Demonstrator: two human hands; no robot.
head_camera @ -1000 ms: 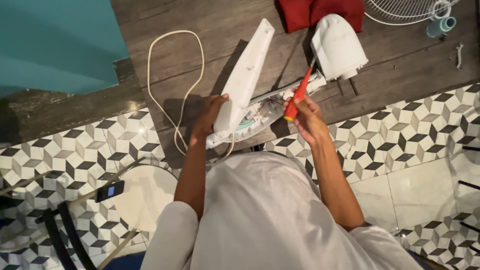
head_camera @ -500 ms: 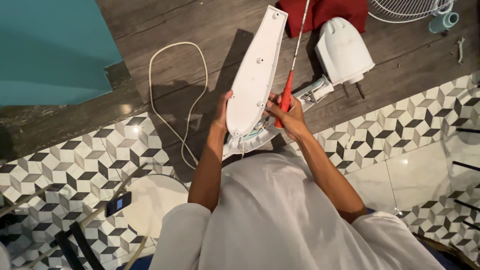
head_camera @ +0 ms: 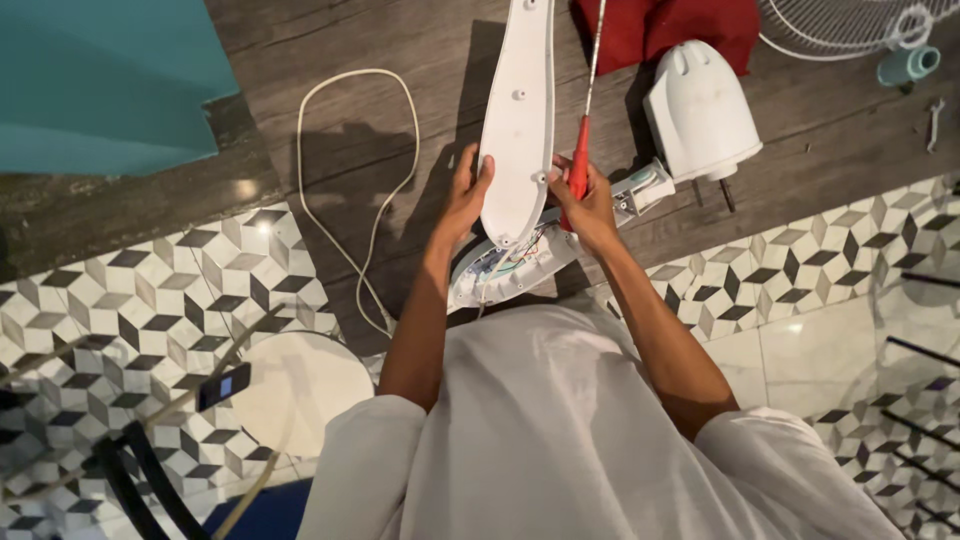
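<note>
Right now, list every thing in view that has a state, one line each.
white cover panel: lifted off, held by both hands.
fan base: open, wires exposed.
red screwdriver: gripped in right hand, shaft pointing up.
left hand: holding panel edge.
motor housing: detached, lying on the floor.
power cord: loose, looped.

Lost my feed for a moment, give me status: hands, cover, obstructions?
Left hand gripping white cover panel. Right hand holding red-handled screwdriver against it. Wires exposed in base underneath.

Left hand (head_camera: 468, 195) gripping long white cover (head_camera: 520, 120) raised over open base with wires (head_camera: 505, 268); right hand (head_camera: 585, 205) holding red screwdriver (head_camera: 579, 168) against cover edge.
</note>
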